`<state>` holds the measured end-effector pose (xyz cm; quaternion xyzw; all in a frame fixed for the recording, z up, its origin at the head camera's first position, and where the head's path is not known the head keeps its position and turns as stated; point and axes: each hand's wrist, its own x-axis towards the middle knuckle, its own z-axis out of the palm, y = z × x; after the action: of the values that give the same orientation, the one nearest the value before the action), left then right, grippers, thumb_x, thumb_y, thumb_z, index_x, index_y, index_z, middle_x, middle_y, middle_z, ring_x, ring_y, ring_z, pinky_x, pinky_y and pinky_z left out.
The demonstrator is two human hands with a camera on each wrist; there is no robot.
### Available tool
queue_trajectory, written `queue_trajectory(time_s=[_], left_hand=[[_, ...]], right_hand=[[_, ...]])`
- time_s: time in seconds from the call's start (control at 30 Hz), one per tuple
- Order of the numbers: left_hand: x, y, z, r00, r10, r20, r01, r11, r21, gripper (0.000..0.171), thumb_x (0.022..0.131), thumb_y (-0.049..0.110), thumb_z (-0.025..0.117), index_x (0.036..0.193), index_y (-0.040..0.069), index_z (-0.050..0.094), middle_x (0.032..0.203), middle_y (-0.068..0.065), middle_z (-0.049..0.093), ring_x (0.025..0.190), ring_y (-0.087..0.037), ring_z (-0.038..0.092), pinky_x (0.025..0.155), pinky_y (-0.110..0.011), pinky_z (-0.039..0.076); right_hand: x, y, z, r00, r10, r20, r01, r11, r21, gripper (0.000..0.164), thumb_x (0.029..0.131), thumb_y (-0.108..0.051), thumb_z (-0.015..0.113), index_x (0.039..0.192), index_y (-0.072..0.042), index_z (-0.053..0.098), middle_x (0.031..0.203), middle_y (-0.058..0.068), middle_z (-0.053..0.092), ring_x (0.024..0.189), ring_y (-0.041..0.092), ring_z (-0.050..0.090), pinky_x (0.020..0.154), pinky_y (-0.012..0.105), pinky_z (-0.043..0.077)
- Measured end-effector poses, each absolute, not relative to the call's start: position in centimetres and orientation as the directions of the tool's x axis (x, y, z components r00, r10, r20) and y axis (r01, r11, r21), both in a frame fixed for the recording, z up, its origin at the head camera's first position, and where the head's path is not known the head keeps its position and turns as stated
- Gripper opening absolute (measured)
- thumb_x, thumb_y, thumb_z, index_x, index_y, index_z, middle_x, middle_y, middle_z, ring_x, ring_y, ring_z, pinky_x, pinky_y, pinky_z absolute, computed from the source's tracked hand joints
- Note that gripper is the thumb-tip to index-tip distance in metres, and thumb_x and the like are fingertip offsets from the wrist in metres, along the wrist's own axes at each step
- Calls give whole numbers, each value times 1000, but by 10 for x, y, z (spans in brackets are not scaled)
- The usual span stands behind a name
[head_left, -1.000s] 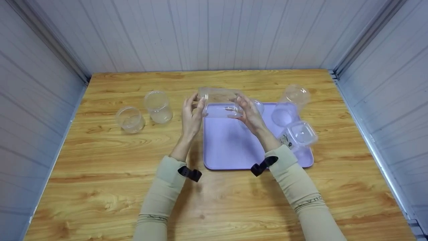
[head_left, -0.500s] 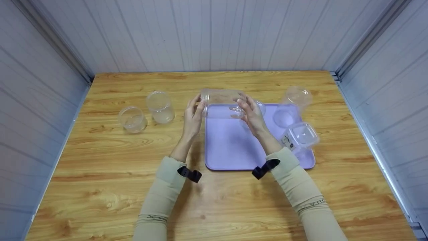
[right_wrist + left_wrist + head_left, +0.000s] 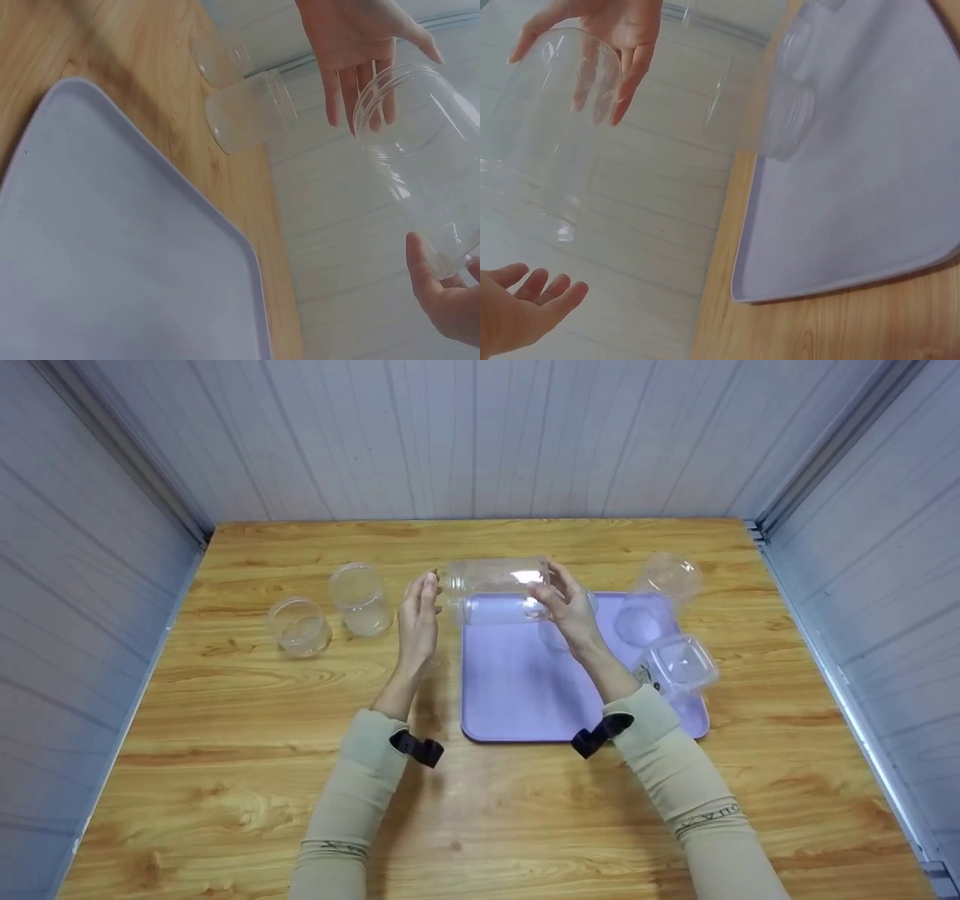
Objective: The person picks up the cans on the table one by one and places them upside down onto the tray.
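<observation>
A clear plastic jar [image 3: 499, 574] lies sideways in the air above the far left part of the purple tray [image 3: 517, 697], its threaded mouth facing left. My right hand [image 3: 574, 615] grips the jar near its base, thumb on the near side and fingers behind. Just left of the mouth, my left hand [image 3: 418, 622] stands apart from it, fingers extended. In the right wrist view a gap shows between the left palm [image 3: 356, 37] and the rim. The left wrist view shows the right fingers [image 3: 622, 75] around the jar's base end.
On the tray's right side are a round clear jar [image 3: 664, 577] and a square clear jar [image 3: 684, 664] with a printed label. Another clear round item [image 3: 553, 636] is partly behind the right hand. Two clear containers, one tall [image 3: 360, 600] and one short [image 3: 300, 626], stand at left.
My left hand has let go of the jar's mouth end and moved left. The right hand keeps hold of the jar, which stays at about the same place.
</observation>
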<state>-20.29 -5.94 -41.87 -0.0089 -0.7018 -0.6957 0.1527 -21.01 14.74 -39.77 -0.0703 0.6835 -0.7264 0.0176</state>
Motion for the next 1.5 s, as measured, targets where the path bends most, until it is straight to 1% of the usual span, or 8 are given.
queue_trajectory(time_s=[0.2,0.33,0.7,0.9,1.0,1.17,1.27,1.5], left_hand=[[-208,-65,-419,-943,-239,231,216,85,973,38,94,21,40,120,-6,48,105,-16,52,100,-29,49,82,-35,44],[-212,-72,-419,-930,-262,257,218,169,961,37,94,23,43,118,-4,51,107,-14,50,100,-24,48,83,-32,41],[-220,-91,-422,-920,-269,286,211,275,938,37,93,26,43,115,-3,52,110,-13,49,101,-21,48,80,-33,43],[-224,-97,-422,-917,-266,298,201,338,919,40,93,27,44,116,-5,51,112,-15,49,101,-22,48,79,-33,43],[-227,-100,-421,-918,-261,299,193,365,911,42,93,29,43,117,-4,51,112,-15,48,102,-23,47,79,-32,43],[-232,-107,-420,-927,-235,292,186,387,903,46,93,31,42,120,-5,47,115,-16,45,105,-24,43,81,-31,43],[-235,-112,-419,-934,-220,282,179,397,900,48,94,32,40,122,-6,44,118,-18,42,107,-25,41,82,-30,42],[-242,-127,-417,-933,-251,256,104,493,864,53,93,38,39,123,-5,44,120,-17,42,109,-26,39,87,-32,37]], right_hand=[[-213,146,-393,-983,-157,99,-94,-37,-995,66,80,-19,62,136,-4,29,128,14,36,103,29,50,77,35,49],[-215,144,-388,-985,-153,73,-86,76,-993,66,80,-22,64,136,-7,32,127,11,37,101,24,48,77,30,48],[-201,130,-360,-980,-168,106,-157,328,-931,68,81,-18,64,135,2,29,128,18,38,101,34,44,78,34,43],[-224,136,-392,-975,-171,144,-204,413,-887,78,74,-35,70,135,-6,33,128,10,40,101,25,46,77,33,45],[-230,136,-397,-968,-181,175,-240,454,-858,82,70,-40,72,135,-7,34,127,9,40,101,23,45,77,32,45],[-232,134,-400,-955,-216,202,-287,513,-809,83,70,-42,72,135,-9,34,129,11,39,104,27,42,80,36,41],[-233,134,-402,-949,-239,207,-307,542,-782,84,70,-44,71,136,-10,33,131,10,37,112,28,40,87,38,39],[-238,131,-406,-950,-251,184,-304,621,-723,87,68,-49,70,138,-12,31,133,10,36,120,26,36,95,42,34]])
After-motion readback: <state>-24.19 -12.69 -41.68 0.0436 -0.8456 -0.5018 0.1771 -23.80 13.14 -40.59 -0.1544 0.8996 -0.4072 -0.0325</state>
